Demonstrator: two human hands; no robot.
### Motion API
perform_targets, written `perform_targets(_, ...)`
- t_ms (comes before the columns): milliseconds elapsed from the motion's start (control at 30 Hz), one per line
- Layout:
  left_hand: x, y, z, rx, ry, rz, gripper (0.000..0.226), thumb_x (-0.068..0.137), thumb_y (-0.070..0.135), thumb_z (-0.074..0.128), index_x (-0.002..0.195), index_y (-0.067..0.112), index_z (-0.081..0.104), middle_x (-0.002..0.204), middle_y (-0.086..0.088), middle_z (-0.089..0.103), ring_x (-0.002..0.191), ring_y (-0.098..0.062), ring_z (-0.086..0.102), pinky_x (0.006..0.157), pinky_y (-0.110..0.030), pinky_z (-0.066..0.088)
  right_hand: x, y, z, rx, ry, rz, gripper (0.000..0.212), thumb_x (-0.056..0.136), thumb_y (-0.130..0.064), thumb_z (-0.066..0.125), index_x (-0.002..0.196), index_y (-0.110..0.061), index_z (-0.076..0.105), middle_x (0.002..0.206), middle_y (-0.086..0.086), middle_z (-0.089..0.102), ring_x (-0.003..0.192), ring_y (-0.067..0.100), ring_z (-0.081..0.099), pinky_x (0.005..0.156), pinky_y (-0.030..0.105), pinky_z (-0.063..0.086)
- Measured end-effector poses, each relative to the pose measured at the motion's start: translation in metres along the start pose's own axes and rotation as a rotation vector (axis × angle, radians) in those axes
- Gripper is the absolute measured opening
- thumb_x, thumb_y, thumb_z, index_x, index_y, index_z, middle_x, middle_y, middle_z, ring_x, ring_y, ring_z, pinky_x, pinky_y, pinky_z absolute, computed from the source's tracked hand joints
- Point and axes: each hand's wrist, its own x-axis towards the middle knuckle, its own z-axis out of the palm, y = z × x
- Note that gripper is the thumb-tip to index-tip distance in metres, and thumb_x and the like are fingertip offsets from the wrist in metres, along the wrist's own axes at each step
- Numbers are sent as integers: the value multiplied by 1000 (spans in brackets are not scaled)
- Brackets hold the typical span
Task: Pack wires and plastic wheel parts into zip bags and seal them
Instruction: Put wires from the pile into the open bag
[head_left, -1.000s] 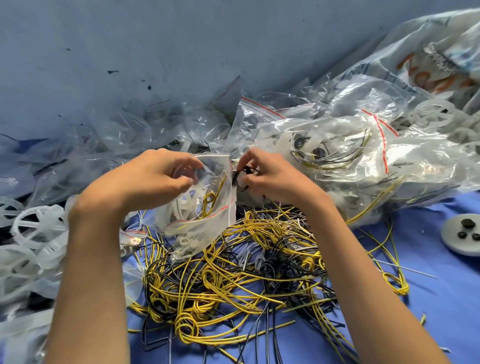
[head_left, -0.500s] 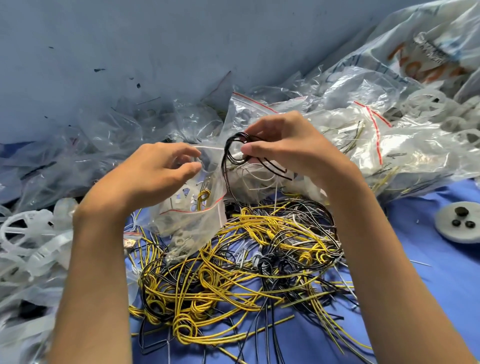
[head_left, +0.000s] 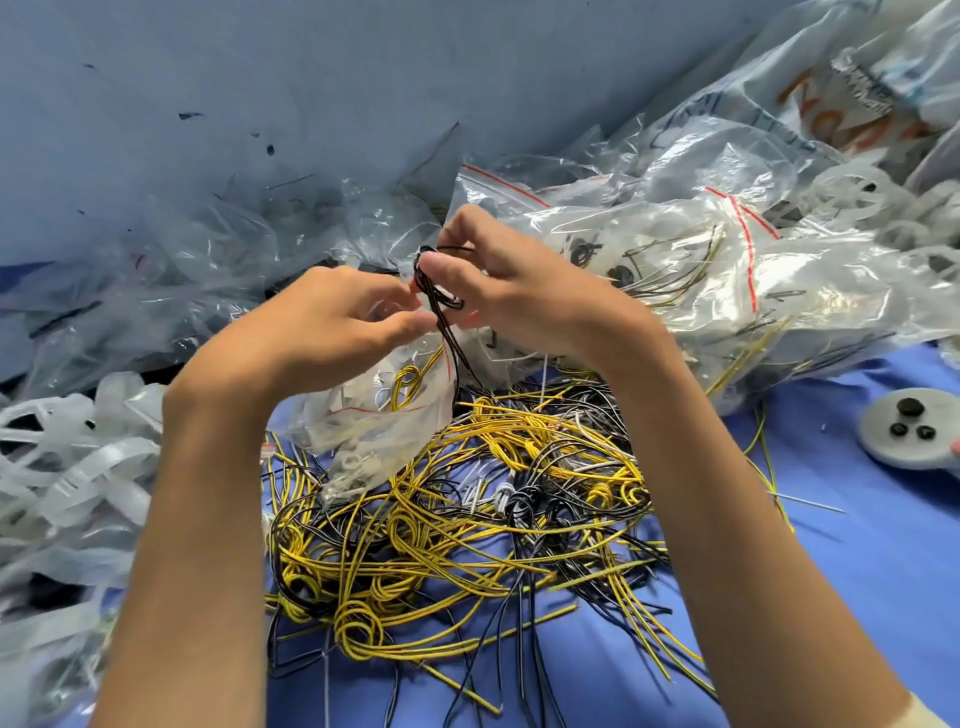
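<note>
My right hand (head_left: 514, 296) pinches a looped black wire (head_left: 439, 304) that hangs down from thumb and forefinger. My left hand (head_left: 317, 327) meets it from the left, fingers curled on the mouth of a small clear zip bag (head_left: 374, 415) with a red seal line. A yellow wire coil and white plastic parts show inside this bag. Below both hands lies a tangled heap of yellow and black wires (head_left: 467, 519) on the blue cloth.
Filled zip bags (head_left: 727, 270) pile up at the right and back. White plastic wheel parts (head_left: 67, 467) lie heaped at the left. A grey disc with black pieces (head_left: 914, 426) sits at the right edge. Empty clear bags (head_left: 182, 270) lean on the blue wall.
My right hand lifted the black wire out of the heap, folded its wide loop into a tight bundle and brought it to the bag mouth. My left hand kept holding the bag.
</note>
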Motion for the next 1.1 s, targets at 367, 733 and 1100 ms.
perform_targets(367, -2, 4, -1, -30, 10, -28, 35, 89, 41, 55, 116, 21, 65, 83, 5, 63, 92, -21, 61, 75, -29, 41, -2, -1, -6, 17, -11, -12, 13, 98, -23, 49, 109, -16, 53, 104, 4, 59, 82, 14, 65, 53, 18, 50)
perform_targets(733, -5, 5, -2, -25, -17, 15, 28, 86, 32, 63, 112, 24, 67, 81, 9, 66, 71, 4, 57, 64, -10, 40, -3, -1, -2, -261, -222, 155, 17, 94, -28, 56, 102, -17, 66, 81, 3, 66, 70, 12, 68, 37, 12, 37)
perform_targets(1100, -3, 0, -2, -11, -49, 35, 32, 85, 38, 62, 115, 27, 65, 75, 17, 59, 63, 14, 51, 58, -4, 35, -5, -8, -4, -463, -315, 162, 48, 91, -19, 48, 132, -43, 50, 91, -9, 62, 73, 8, 54, 62, 23, 42)
